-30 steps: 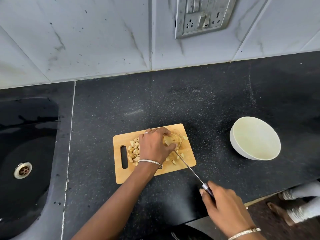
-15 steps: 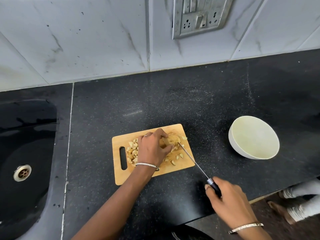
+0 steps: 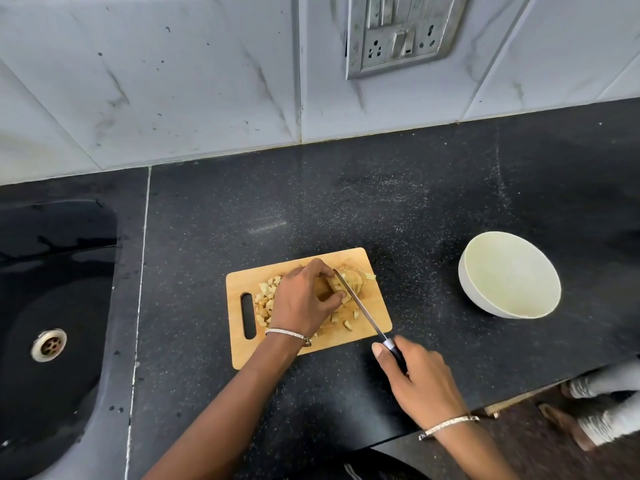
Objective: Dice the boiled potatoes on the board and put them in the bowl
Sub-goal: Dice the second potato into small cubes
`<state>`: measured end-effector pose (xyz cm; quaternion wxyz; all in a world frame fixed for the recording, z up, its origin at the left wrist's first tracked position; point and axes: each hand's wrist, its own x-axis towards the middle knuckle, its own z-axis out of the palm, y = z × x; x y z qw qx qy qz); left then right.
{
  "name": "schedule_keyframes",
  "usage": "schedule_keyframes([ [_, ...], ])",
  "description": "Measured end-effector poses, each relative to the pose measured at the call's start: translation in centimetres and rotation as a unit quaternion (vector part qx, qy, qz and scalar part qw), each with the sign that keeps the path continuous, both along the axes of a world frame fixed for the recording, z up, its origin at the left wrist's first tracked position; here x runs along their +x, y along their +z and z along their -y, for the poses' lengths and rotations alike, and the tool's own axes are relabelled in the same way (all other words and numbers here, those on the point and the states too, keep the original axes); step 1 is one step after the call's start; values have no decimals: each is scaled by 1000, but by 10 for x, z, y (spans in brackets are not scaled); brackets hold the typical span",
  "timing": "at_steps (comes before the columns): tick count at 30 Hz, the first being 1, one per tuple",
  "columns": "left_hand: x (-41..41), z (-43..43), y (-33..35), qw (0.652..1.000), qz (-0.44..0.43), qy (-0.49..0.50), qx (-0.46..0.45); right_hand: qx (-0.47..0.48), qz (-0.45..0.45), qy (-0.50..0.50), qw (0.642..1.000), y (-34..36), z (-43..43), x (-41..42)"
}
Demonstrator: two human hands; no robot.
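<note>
A wooden board lies on the black desk, in the lower middle of the frame. A boiled potato sits on the upper right part of the board. The left hand is on top of it. Its fingers are bent over the potato and hold it in place. Much of the potato is hidden under the hand.

The right hand is lower and to the right, just off the board's corner. It is closed tight round the dark handle of a knife. The thin blade points up and to the left. It lies across the potato, right beside the left hand's fingertips.

A heap of small potato cubes sits on the left part of the board, next to the long hole in it. A few more cubes lie loose near the blade.

The white bowl stands on the desk at the right, well apart from the board. There is no potato in it.

Each wrist has a thin silver bangle. A black sink with a round metal drain fills the left side. Pale tiles and a metal switch plate are at the top.
</note>
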<state>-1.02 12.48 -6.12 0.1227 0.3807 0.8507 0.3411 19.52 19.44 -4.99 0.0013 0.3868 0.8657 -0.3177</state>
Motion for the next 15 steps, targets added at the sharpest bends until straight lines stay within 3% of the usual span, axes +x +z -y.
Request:
schedule_keyframes([
  [9,-7,16,-3,1000,-6,4,12,6,18,11,1000,-6,3,-4],
  [15,-12,18,-9,999,-19,-12,-29,3,8,8,1000,-8,12,-12],
])
